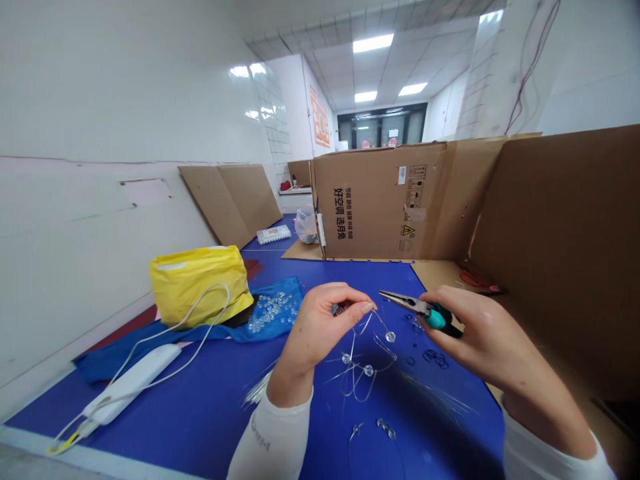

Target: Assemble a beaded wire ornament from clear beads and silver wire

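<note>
My left hand is closed in a pinch on thin wire strung with clear beads that dangle below it over the blue table. My right hand grips needle-nose pliers with teal handles; the jaws are closed and point left toward the left fingertips, a short gap away. More beads on wire lie on the table below the hands.
A pile of clear beads rests on blue cloth beside a yellow bag. A white power pack with cable lies at the left. Cardboard walls stand at the right and a cardboard box behind. Loose wires lie on the table.
</note>
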`<action>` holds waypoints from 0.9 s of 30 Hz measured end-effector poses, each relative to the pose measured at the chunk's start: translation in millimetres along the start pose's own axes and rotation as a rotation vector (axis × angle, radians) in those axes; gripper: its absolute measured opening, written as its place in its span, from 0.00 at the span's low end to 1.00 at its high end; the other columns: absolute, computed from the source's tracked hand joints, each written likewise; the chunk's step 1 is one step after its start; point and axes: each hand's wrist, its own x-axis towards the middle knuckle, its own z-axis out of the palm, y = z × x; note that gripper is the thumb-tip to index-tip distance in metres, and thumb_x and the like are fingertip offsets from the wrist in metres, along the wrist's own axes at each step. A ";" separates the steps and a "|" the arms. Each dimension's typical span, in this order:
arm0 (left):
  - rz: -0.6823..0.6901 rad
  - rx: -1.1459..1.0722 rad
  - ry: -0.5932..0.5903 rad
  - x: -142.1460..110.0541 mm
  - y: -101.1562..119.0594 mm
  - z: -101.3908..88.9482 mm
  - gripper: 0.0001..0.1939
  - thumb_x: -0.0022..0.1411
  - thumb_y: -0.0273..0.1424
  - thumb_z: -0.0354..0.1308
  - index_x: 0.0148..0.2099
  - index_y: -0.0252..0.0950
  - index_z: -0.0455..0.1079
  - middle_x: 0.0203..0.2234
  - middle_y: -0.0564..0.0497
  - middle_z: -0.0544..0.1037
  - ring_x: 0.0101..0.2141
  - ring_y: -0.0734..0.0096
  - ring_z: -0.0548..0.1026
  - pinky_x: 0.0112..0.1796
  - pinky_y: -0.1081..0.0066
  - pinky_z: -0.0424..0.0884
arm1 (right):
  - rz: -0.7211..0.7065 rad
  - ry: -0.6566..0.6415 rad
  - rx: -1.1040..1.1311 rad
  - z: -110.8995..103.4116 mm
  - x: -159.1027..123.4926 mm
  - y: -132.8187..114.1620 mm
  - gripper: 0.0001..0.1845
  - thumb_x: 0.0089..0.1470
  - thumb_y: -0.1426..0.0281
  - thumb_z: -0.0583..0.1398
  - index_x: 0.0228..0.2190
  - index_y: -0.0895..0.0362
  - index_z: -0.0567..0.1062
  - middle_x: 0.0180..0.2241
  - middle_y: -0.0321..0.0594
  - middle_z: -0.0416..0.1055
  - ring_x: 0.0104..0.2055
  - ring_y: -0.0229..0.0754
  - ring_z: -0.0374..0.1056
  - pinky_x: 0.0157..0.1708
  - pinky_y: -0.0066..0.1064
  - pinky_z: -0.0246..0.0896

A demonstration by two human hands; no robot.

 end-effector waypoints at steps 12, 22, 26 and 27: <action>0.050 0.003 -0.009 0.3 -4.9 -0.7 0.05 0.63 0.29 0.67 0.33 0.37 0.82 0.22 0.54 0.76 0.24 0.76 0.69 0.26 0.74 0.63 | -0.050 -0.044 -0.072 5.1 -0.6 -3.3 0.11 0.56 0.73 0.57 0.40 0.54 0.76 0.33 0.41 0.78 0.34 0.45 0.74 0.32 0.35 0.64; 0.061 0.032 -0.059 0.5 -5.9 -3.4 0.06 0.63 0.27 0.67 0.32 0.37 0.83 0.22 0.55 0.75 0.24 0.75 0.68 0.28 0.73 0.63 | -0.036 -0.082 -0.089 4.5 -1.9 -3.1 0.12 0.55 0.73 0.57 0.41 0.54 0.77 0.35 0.41 0.78 0.35 0.46 0.74 0.34 0.37 0.66; 0.043 0.003 -0.110 3.0 -9.1 -5.7 0.05 0.62 0.29 0.68 0.32 0.38 0.83 0.22 0.53 0.77 0.26 0.74 0.70 0.29 0.73 0.63 | -0.033 -0.112 -0.078 3.8 -2.4 -0.5 0.13 0.55 0.73 0.57 0.42 0.54 0.77 0.35 0.41 0.78 0.36 0.47 0.74 0.35 0.37 0.66; 0.033 -0.010 -0.125 3.8 -10.3 -6.5 0.05 0.62 0.30 0.69 0.32 0.37 0.83 0.22 0.53 0.78 0.26 0.73 0.71 0.29 0.73 0.64 | -0.035 -0.120 -0.074 3.6 -2.3 0.0 0.13 0.55 0.73 0.57 0.41 0.54 0.77 0.35 0.41 0.78 0.36 0.46 0.74 0.35 0.37 0.66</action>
